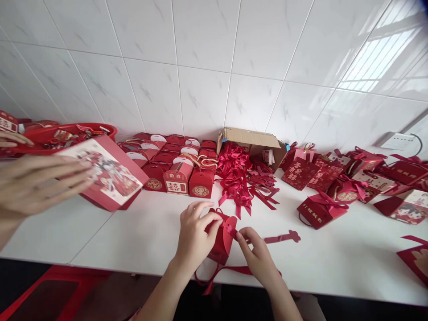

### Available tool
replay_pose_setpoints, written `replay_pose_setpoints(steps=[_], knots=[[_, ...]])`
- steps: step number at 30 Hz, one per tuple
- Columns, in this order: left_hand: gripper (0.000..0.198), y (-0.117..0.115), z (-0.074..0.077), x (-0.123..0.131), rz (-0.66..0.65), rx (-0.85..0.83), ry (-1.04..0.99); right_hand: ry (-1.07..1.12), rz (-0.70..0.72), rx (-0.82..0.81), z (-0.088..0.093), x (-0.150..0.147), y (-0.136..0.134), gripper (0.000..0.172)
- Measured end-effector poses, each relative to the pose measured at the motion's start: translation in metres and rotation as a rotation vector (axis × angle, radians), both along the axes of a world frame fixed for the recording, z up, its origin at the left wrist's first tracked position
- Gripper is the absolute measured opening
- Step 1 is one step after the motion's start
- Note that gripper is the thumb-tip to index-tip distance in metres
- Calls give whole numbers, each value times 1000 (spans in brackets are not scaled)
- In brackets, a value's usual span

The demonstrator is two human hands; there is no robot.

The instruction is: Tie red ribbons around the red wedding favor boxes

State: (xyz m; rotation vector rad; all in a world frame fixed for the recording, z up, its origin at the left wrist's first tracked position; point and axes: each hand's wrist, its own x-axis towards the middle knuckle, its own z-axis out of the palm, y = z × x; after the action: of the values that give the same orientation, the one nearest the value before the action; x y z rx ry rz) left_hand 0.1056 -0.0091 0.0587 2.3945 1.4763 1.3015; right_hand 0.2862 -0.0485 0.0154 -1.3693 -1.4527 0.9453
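A small red gift box [219, 247] stands near the table's front edge, with a red ribbon [230, 228] at its top. My left hand [197, 232] is at the box's left side, thumb and forefinger pinched on the ribbon at the top. From the right, my right hand [258, 256] pinches the ribbon beside the curved flap. A longer ribbon tail [209, 285] hangs over the table edge below the box. To the right of my right hand lies a flat dark red strip with a flower-shaped end [284, 237].
At the left, a co-worker's blurred hand [40, 183] is by a large printed red box [110, 174]. Behind stand a red basin [72, 127] of wrapped sweets, rows of gift boxes [177, 176], ribbon bows [234, 169] and a cardboard carton [250, 136]. Finished-looking boxes [321, 209] crowd the right.
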Motion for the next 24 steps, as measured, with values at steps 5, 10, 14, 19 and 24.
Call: replay_pose_setpoints(steps=[5,10,14,19,24], knots=[[15,10,19,2,-15,205,12,40,9,236,16,-7,18,31],[8,6,41,-2,-60,258,-123,214,168,208,45,-16,39,19],[32,-12,24,-22,-83,-78,-119,299,10,354,79,-4,14,11],[21,-26,-17,-37,5,-431,-303,528,-229,860,114,20,-29,9],[26,-29,-27,-33,100,-489,-642,282,32,431,98,10,-1,14]])
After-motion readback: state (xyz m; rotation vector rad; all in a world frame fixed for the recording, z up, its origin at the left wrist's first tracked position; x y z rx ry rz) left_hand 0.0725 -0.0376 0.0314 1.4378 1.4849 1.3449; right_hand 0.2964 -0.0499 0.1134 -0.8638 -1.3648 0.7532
